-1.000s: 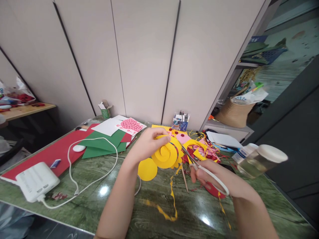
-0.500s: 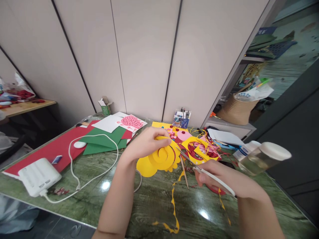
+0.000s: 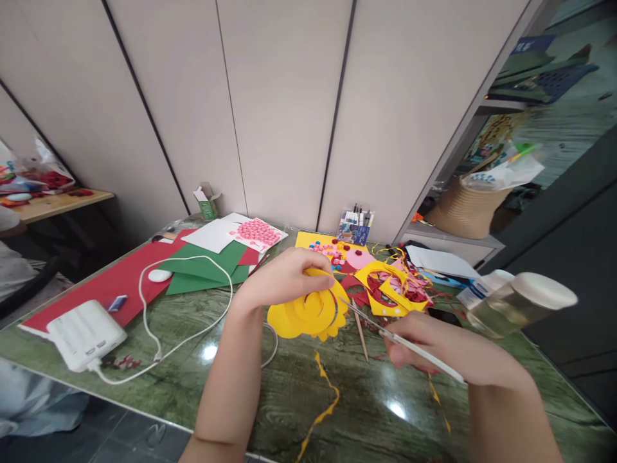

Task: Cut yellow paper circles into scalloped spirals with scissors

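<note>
The left hand point(image 3: 284, 276) was closed on a yellow paper spiral point(image 3: 308, 315), pinching its upper edge between thumb and fingers and holding it just above the green marble table point(image 3: 270, 392), near the table's middle. The right hand point(image 3: 434, 350) gripped a pair of scissors point(image 3: 385, 331) by the white handles. The blades pointed left and slightly up, and their tip lay at the right edge of the spiral; whether the blades were parted could not be told.

A thin wooden stick point(image 3: 359, 321) lay on the table between the two hands, under the scissors. A curled yellow paper strip point(image 3: 325, 392) lay on the table nearer the person, below the spiral. Behind the spiral sat a heap of yellow and red paper offcuts point(image 3: 390, 289).

To the left, a white power bank point(image 3: 84, 334) lay near the table's front edge, with a white cable point(image 3: 193, 334) looping from it toward the left forearm. Green paper sheets point(image 3: 207, 270) lay over a long red sheet point(image 3: 110, 286) farther back. At the right edge of the view, a blurred jar with a white lid point(image 3: 520, 302) stood close to the camera.
</note>
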Demonstrator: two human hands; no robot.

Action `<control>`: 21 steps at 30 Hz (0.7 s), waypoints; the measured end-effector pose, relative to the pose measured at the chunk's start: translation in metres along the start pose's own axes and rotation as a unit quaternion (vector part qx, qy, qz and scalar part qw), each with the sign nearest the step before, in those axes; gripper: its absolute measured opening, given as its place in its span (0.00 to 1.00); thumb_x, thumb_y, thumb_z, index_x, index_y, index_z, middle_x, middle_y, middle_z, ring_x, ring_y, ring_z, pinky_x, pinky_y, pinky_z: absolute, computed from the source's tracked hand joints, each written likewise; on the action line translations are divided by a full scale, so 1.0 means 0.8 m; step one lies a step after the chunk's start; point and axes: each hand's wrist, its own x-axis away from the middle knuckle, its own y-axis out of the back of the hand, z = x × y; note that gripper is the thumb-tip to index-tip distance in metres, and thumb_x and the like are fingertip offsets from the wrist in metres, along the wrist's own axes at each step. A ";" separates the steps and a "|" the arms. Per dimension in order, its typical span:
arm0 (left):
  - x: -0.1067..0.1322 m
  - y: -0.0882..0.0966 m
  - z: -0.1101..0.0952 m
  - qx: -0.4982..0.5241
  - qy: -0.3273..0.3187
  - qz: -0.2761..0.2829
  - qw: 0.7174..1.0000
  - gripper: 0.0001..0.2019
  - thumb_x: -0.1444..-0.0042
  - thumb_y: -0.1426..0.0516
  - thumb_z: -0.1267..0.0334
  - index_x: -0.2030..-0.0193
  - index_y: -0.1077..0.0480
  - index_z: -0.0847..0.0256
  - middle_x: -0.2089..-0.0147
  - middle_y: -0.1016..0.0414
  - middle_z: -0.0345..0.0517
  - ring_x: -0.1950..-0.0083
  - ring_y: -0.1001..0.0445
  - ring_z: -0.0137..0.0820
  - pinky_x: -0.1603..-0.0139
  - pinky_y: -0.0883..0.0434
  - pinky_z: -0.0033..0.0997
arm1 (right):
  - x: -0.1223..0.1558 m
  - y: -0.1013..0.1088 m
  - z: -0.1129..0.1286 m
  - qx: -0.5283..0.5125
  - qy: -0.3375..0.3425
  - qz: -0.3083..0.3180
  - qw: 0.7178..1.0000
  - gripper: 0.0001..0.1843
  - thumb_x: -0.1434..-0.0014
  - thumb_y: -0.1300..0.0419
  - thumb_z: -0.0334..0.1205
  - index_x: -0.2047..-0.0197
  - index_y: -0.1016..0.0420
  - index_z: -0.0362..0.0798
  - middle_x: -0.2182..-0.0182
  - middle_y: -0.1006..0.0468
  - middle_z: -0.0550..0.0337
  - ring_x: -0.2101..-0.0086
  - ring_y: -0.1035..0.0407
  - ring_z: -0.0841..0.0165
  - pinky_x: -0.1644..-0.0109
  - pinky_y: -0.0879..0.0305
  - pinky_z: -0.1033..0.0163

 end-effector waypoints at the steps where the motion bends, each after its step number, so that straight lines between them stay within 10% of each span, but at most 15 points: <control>1: 0.000 0.001 -0.001 -0.007 -0.002 0.007 1.000 0.10 0.45 0.48 0.62 0.73 0.31 0.63 0.76 0.33 0.38 0.74 0.36 0.25 0.77 0.43 0.23 | 0.000 0.000 -0.002 0.011 0.000 0.002 1.000 0.26 0.38 0.53 0.57 0.75 0.33 0.45 0.80 0.38 0.64 0.79 0.44 0.73 0.77 0.49 0.69; 21: 0.002 0.003 -0.001 -0.048 -0.037 0.058 0.996 0.08 0.48 0.49 0.68 0.75 0.33 0.62 0.77 0.34 0.36 0.75 0.38 0.23 0.75 0.43 0.22 | -0.002 -0.005 -0.013 0.023 -0.016 0.005 1.000 0.14 0.41 0.45 0.43 0.70 0.23 0.44 0.74 0.23 0.55 0.73 0.31 0.65 0.70 0.38 0.66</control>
